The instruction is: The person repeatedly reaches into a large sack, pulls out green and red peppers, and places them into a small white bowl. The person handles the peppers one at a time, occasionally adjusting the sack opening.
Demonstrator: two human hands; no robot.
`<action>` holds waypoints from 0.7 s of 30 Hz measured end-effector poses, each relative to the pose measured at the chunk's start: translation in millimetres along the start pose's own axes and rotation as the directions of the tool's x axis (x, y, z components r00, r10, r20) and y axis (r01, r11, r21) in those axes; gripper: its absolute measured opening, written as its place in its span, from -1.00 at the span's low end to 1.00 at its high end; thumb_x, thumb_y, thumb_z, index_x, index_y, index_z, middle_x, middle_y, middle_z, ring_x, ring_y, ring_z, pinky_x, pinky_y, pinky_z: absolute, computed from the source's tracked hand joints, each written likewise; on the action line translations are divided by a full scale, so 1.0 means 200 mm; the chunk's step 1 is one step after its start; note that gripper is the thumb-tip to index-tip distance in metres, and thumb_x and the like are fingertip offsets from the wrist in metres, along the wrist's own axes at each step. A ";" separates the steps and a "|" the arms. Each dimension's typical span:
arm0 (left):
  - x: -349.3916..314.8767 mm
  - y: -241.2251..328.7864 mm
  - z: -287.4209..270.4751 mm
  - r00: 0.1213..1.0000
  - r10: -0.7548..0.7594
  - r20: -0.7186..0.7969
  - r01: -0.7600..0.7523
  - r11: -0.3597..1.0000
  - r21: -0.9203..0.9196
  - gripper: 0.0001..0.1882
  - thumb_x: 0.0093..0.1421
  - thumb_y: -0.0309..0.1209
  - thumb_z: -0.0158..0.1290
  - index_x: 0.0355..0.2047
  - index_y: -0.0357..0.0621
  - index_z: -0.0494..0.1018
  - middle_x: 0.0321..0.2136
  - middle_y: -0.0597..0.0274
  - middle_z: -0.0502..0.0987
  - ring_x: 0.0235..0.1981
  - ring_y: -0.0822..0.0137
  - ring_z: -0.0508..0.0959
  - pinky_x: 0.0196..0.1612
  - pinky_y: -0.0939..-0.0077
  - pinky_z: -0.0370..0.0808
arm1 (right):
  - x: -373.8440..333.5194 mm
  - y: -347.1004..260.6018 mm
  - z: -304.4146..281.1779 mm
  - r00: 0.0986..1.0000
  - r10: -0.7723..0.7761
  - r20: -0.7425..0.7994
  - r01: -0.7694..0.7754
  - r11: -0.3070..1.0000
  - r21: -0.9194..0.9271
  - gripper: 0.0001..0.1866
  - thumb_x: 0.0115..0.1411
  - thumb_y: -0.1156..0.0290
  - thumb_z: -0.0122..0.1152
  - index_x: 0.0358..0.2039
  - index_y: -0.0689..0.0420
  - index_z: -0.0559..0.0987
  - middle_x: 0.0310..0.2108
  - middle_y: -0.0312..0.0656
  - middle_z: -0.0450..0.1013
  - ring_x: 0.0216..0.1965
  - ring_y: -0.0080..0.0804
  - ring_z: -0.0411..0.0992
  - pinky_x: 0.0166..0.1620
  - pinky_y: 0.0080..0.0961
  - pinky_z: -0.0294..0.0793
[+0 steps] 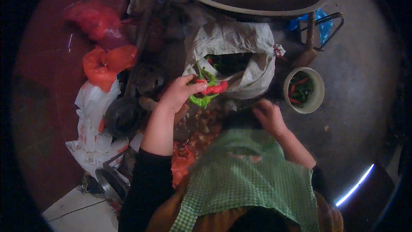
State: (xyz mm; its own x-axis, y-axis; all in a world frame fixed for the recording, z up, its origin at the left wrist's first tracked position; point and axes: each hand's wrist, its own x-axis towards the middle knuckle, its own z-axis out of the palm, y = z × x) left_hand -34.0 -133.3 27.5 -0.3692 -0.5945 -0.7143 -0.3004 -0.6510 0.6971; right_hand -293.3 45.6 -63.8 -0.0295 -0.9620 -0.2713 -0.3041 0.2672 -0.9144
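My left hand [175,96] is closed around a bunch of long, wrinkled chili peppers [215,88], some red and some green. They are held at the near left edge of a white woven sack [262,71]. Through the sack's open mouth more dark green peppers [231,63] show, with a bit of red among them. My right hand [269,115] is just in front of the sack, over the edge of my green checked apron. Its fingers are curled in, and whatever they may hold is hidden. To its right stands a cream bucket [319,99] with green and red peppers [301,87] inside.
A large metal wok [257,12] stands beyond the sack, and a blue plastic bag [325,25] is beside it. Red and orange bags [103,62] and a white plastic bag [92,116] lie at left. Scraps [199,122] litter the floor near an orange-red bag [181,165].
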 end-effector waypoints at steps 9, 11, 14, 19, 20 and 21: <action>-0.36 0.02 0.29 0.930 0.350 0.111 -0.333 0.678 0.655 -0.65 0.00 -0.32 0.25 -0.21 -0.23 0.52 -0.37 -0.01 0.59 -0.29 0.16 0.59 -0.20 0.33 0.45 | 0.15 -0.75 -0.01 0.957 -0.203 0.206 0.169 0.971 0.171 -0.76 0.07 0.36 0.33 -0.39 0.25 0.51 -0.53 -0.16 0.46 -0.44 -0.59 0.37 -0.36 -0.48 0.40; -0.36 -0.02 0.31 0.901 0.415 0.129 -0.400 0.678 0.617 -0.66 0.01 -0.33 0.24 -0.22 -0.23 0.53 -0.38 0.00 0.59 -0.31 0.17 0.59 -0.21 0.33 0.45 | 0.11 -0.75 0.00 0.954 -0.286 0.090 0.275 0.954 0.118 -0.80 0.01 0.40 0.34 -0.44 0.22 0.51 -0.53 -0.13 0.42 -0.47 -0.37 0.41 -0.39 -0.41 0.39; -0.30 -0.09 0.33 0.886 0.442 0.141 -0.434 0.683 0.587 -0.69 0.06 -0.33 0.23 -0.23 -0.25 0.53 -0.37 0.08 0.60 -0.32 0.27 0.58 -0.21 0.40 0.45 | 0.05 -0.69 0.06 0.845 -0.521 -0.118 0.497 0.848 -0.187 -0.83 -0.01 0.45 0.32 -0.41 0.20 0.54 -0.49 -0.09 0.42 -0.46 -0.17 0.43 -0.38 -0.39 0.41; -0.25 -0.15 0.31 0.918 0.394 0.040 -0.391 0.890 0.236 -0.73 0.14 -0.31 0.20 -0.26 -0.25 0.53 -0.33 0.27 0.59 -0.29 0.43 0.55 -0.23 0.53 0.45 | -0.05 -0.52 0.01 0.781 -0.496 -0.381 0.375 0.859 -0.349 -0.76 -0.07 0.55 0.32 -0.31 0.16 0.59 -0.41 -0.12 0.47 -0.42 -0.14 0.46 -0.32 -0.39 0.47; -0.25 -0.14 0.29 0.919 0.394 0.003 -0.391 0.909 0.145 -0.73 0.15 -0.30 0.19 -0.25 -0.24 0.52 -0.31 0.30 0.58 -0.28 0.46 0.54 -0.22 0.55 0.45 | -0.09 -0.49 0.00 0.855 -0.310 -0.415 0.298 0.950 -0.095 -0.70 -0.10 0.54 0.33 -0.27 0.13 0.59 -0.36 -0.12 0.48 -0.37 -0.11 0.45 -0.22 -0.38 0.48; -0.26 -0.14 0.28 0.924 0.382 0.001 -0.382 0.924 -0.009 -0.73 0.17 -0.29 0.18 -0.22 -0.23 0.51 -0.29 0.31 0.57 -0.28 0.46 0.53 -0.21 0.56 0.46 | -0.12 -0.47 -0.02 0.846 -0.376 -0.378 0.302 0.922 -0.241 -0.66 -0.12 0.54 0.33 -0.24 0.13 0.58 -0.37 -0.11 0.48 -0.37 -0.10 0.45 -0.23 -0.38 0.48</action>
State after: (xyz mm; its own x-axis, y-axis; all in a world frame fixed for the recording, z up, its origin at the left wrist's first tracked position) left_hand -56.0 -58.6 48.8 -0.4565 -0.7977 -0.3941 -0.1290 -0.3789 0.9164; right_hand -267.1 43.5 29.4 -0.2703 -0.9354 0.2278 -0.5185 -0.0579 -0.8531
